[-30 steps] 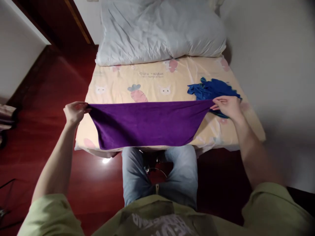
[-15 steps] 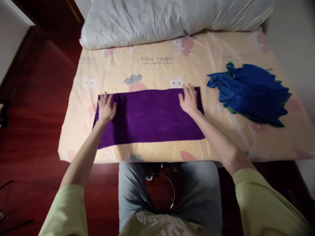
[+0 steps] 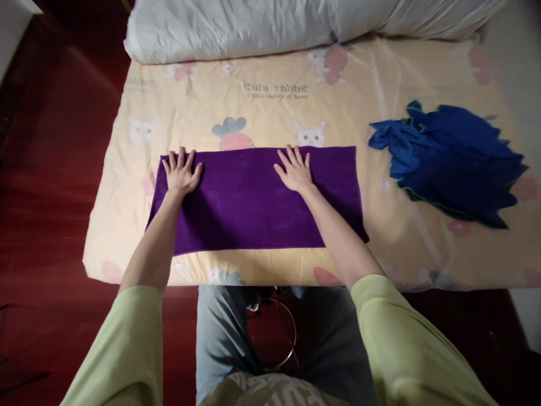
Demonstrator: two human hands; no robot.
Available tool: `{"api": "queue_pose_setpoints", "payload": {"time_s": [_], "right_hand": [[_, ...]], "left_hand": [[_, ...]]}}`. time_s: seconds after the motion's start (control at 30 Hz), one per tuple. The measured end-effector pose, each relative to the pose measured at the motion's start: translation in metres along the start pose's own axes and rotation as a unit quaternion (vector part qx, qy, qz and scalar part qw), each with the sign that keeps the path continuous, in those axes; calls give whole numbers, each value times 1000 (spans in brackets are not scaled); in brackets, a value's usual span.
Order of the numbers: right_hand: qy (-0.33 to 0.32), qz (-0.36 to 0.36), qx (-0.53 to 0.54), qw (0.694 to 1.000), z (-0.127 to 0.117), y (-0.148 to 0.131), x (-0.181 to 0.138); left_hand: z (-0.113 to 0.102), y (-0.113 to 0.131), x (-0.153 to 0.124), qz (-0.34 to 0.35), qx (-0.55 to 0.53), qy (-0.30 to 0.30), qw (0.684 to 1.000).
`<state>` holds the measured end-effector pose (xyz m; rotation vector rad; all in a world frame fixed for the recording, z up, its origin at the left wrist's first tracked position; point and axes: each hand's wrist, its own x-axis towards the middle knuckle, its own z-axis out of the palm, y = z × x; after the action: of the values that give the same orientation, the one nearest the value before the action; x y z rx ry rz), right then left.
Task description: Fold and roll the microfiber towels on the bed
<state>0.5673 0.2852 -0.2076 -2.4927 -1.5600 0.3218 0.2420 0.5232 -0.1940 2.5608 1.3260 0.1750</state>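
A purple towel lies flat as a long rectangle across the bed in front of me. My left hand rests palm down on its far left corner area, fingers spread. Right of the towel's middle, near its far edge, my right hand also lies flat with the fingers apart. Neither hand grips the cloth. To the right, apart from both hands, sits a crumpled blue cloth with green edging.
The bed has a pale yellow sheet printed with rabbits and carrots. A rolled whitish quilt runs along its far side. Dark red floor shows at the left, and a pale wall stands at the right.
My right hand has slid left along the towel, away from its right end. My left hand stays near the left corner, fingers spread wider. The view has shifted slightly.
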Motion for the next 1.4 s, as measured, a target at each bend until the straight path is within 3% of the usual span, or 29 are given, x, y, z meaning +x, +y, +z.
{"api": "queue_pose_setpoints", "payload": {"time_s": [0.17, 0.23, 0.3, 0.43, 0.53, 0.6, 0.7, 0.83, 0.93, 1.17, 1.3, 1.4], "right_hand": [[12, 122, -26, 992, -21, 89, -16], [17, 158, -28, 987, -30, 116, -25], [26, 177, -25, 984, -38, 125, -41], [69, 118, -41, 990, -47, 90, -110], [49, 37, -40, 997, -39, 48, -182], [1, 13, -25, 1000, -30, 32, -221], [-22, 23, -6, 999, -22, 32, -252], [1, 77, 10, 997, -24, 57, -265], [22, 135, 22, 990, -26, 73, -275], [5, 192, 10, 981, -27, 93, -304], [36, 209, -19, 977, -40, 80, -293], [85, 135, -18, 987, -49, 38, -246]], "left_hand": [[-14, -51, 2, -69, -19, 8, 997], [-20, -60, -3, -92, -22, 8, 995], [-25, -55, -18, -106, -26, 21, 994], [-34, -13, -90, -35, -21, 36, 999], [-31, 11, -157, 44, -14, -10, 999], [-25, 10, -191, 48, -16, -28, 998], [-16, -9, -219, -1, -20, -11, 1000], [-23, -35, -237, -72, -10, 1, 997], [-34, -39, -247, -120, 0, -14, 993], [-40, -42, -256, -137, 0, -24, 990], [-40, -29, -246, -119, -1, 10, 993], [-37, 9, -212, -33, -6, 20, 999]]}}
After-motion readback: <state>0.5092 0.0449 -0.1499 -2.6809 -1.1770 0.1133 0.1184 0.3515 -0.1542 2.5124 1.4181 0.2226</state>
